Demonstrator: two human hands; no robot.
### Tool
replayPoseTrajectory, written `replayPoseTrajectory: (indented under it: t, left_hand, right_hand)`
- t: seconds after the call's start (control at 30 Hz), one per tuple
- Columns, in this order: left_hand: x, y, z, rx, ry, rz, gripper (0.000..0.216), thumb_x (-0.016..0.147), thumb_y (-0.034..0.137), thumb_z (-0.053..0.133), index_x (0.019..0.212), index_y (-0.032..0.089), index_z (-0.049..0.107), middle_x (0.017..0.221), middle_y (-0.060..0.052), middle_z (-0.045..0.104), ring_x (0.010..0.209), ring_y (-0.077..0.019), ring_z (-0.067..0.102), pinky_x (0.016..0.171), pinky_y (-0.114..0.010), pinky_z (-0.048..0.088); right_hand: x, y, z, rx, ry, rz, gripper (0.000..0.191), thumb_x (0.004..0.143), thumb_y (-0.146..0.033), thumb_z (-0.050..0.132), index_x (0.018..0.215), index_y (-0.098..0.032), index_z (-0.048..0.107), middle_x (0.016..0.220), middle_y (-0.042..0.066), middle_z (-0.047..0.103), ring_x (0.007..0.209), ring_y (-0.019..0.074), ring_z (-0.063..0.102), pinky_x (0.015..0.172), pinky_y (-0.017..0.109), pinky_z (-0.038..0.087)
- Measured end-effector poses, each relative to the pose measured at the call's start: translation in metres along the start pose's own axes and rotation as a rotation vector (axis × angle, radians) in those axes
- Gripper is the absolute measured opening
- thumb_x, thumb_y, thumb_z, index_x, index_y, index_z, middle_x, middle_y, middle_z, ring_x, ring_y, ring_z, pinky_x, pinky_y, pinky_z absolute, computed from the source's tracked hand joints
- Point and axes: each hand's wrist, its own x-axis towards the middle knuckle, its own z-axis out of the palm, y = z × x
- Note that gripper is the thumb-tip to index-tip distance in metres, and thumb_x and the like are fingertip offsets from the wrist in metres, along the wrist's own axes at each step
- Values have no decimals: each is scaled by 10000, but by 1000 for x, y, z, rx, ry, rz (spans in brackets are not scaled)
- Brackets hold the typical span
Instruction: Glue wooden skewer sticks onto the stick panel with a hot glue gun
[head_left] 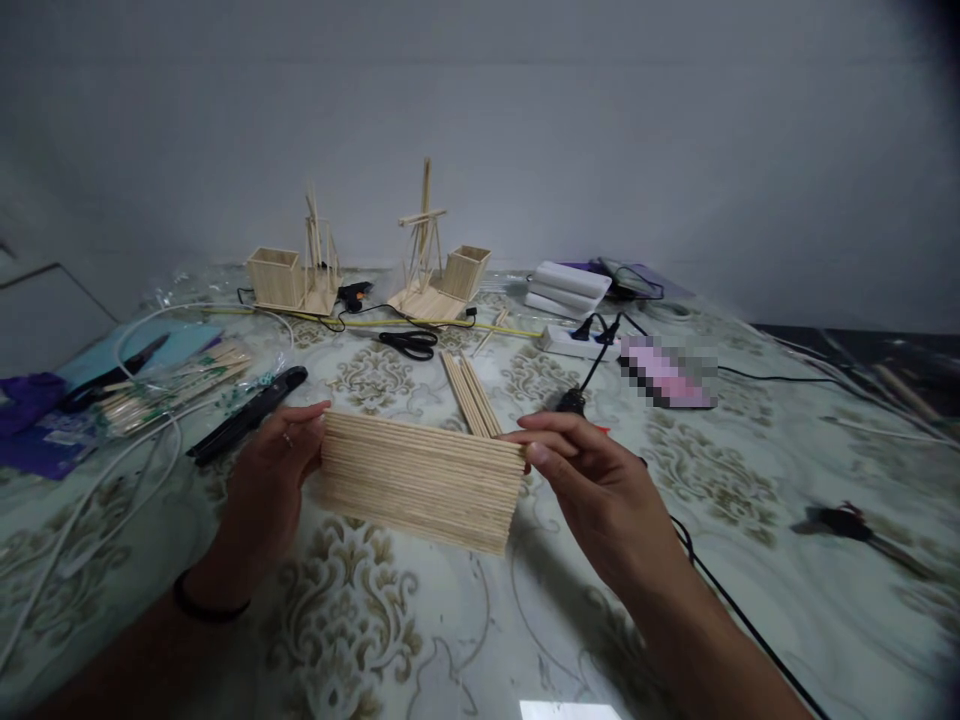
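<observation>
A flat panel of thin wooden sticks joined side by side (420, 482) is held up above the patterned tabletop, its face tilted toward me. My left hand (274, 475) grips its left end near the upper corner. At the upper right corner, my right hand (600, 480) pinches the panel between thumb and fingers. Just behind the panel lie loose wooden sticks (471, 393) in a small bundle. A black-handled tool (571, 401) on a cord is partly hidden beyond my right hand.
Two stick-built models with boxes (274, 278) (466, 270) stand by the wall. Around the table lie black scissors (409, 344), a glue gun (354, 295), a power strip (574, 341), a pink phone (666, 373), a black cutter-like tool (247, 412), bagged sticks (176, 385) and cables.
</observation>
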Motion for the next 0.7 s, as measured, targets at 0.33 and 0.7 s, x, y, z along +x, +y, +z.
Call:
replayPoseTrajectory:
  t: [0.33, 0.7]
  left_hand:
    - [6, 6, 0, 62, 29, 27, 248, 677, 393, 914, 803, 209, 806, 811, -9, 772, 824, -199, 677, 790, -291, 532]
    - [9, 2, -6, 272, -78, 135, 176, 771, 418, 852, 793, 247, 816, 825, -35, 784, 800, -239, 671, 720, -308, 487]
  right_hand:
    - [5, -14, -16, -245, -128, 24, 273, 842, -465, 897, 1003, -256, 831, 971, 82, 850, 801, 218, 725, 684, 323, 546]
    - [10, -21, -19, -243, -160, 16, 314, 817, -507, 909, 968, -240, 841, 844, 72, 814, 728, 206, 705, 697, 341, 591]
